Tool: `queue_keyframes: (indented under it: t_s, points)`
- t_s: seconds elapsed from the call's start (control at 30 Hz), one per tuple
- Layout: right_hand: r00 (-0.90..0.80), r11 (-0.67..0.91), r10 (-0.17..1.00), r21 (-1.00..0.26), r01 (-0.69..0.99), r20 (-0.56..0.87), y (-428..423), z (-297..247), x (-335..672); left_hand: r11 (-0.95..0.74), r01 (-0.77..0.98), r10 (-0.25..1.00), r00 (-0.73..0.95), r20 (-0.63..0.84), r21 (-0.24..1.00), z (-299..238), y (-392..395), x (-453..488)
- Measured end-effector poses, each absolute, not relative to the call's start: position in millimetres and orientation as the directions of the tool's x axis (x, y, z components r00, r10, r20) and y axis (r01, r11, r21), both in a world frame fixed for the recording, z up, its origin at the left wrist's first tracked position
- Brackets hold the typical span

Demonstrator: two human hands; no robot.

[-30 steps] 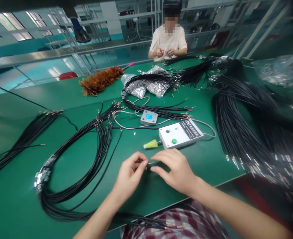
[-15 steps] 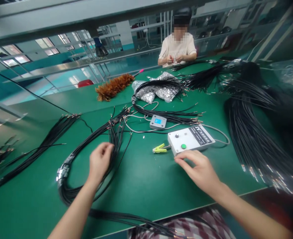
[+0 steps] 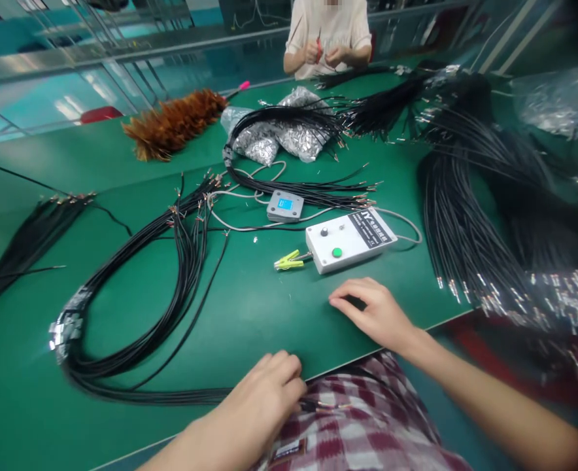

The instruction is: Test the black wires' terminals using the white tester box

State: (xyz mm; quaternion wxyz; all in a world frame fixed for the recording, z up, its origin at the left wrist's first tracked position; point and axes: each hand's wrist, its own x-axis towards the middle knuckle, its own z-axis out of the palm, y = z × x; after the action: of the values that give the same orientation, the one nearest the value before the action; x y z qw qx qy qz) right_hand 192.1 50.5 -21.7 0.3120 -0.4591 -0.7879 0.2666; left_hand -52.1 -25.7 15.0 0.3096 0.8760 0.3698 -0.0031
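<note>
My left hand (image 3: pixel 272 386) is at the table's front edge, its fingers curled over the free ends of a bundle of black cables (image 3: pixel 171 396). The bare tips of these cables poke out past it, over a checked cloth. The rest of the bundle bends in a wide loop on the left, banded with silvery tape or tags (image 3: pixel 68 327). My right hand (image 3: pixel 372 307) hovers above the table with thumb and forefinger closed together; nothing shows between them. Just beyond it lies a white control box (image 3: pixel 345 242) with a green button and a yellow clip (image 3: pixel 289 261).
A small grey device with a blue screen (image 3: pixel 285 205) sits behind the box. Farther back are bags of silvery parts (image 3: pixel 299 124) and a brown feather duster (image 3: pixel 176 124). Heaps of black cables (image 3: pixel 465 222) cover the right side. Across the table, a person (image 3: pixel 328 39) holds something red.
My left hand has left the upright cable strands and come down to the cable ends at the front edge. My right hand has drawn back from the white box. The view has tilted down.
</note>
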Motion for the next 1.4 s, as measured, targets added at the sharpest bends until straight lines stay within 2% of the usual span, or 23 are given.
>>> queue_keyframes:
  t_s: [0.07,0.2,0.33,0.4,0.47,0.57,0.67,0.8,0.9,1.07,1.13,1.4]
  points:
    - [-0.408,0.449,0.879,-0.718,0.533,0.247,50.6,-20.3,184.8,-0.430,0.662,0.697,0.675,-0.240,0.614,15.5,-29.8,-46.9]
    - [-0.425,0.429,0.876,-0.775,0.465,0.229,49.9,-13.6,168.6,-0.194,0.575,0.883,0.455,-0.113,0.795,13.7,-2.7,-58.8]
    - [-0.362,0.272,0.920,-0.912,0.307,0.152,51.0,-9.3,154.0,-0.102,0.552,0.979,0.205,-0.016,0.828,13.7,21.3,-58.4]
    - [-0.319,0.218,0.937,-0.951,0.218,0.141,51.4,-8.9,148.2,-0.096,0.546,0.986,0.165,0.005,0.832,13.0,25.4,-52.3]
    - [-0.279,0.233,0.944,-0.956,0.180,0.177,50.7,-8.9,144.0,-0.120,0.553,0.987,0.156,0.039,0.824,11.5,26.5,-46.2]
    - [-0.252,0.372,0.916,-0.897,0.239,0.312,47.8,-8.2,141.0,-0.160,0.587,0.987,0.119,0.110,0.794,8.3,26.5,-41.1]
    - [-0.293,0.536,0.842,-0.768,0.352,0.453,43.7,-8.2,140.3,-0.164,0.610,0.985,0.060,0.161,0.775,4.9,26.4,-39.9]
    - [-0.364,0.671,0.741,-0.589,0.451,0.564,36.7,-13.4,139.9,-0.137,0.588,0.984,-0.012,0.178,0.797,2.5,26.4,-39.3]
    - [-0.427,0.706,0.706,-0.512,0.489,0.566,32.2,-17.9,139.7,-0.094,0.539,0.989,-0.049,0.142,0.837,1.9,25.9,-38.7]
    - [-0.326,0.613,0.790,-0.656,0.440,0.519,36.8,-15.2,139.2,-0.092,0.542,0.988,-0.052,0.143,0.835,1.3,22.0,-37.6]
    - [-0.311,0.598,0.801,-0.678,0.428,0.511,40.2,-12.3,138.5,-0.115,0.563,0.983,-0.052,0.174,0.819,2.0,20.4,-37.0]
    - [-0.479,0.733,0.676,-0.446,0.514,0.560,28.4,-19.1,137.5,-0.123,0.579,0.973,-0.091,0.213,0.806,2.5,20.7,-36.8]
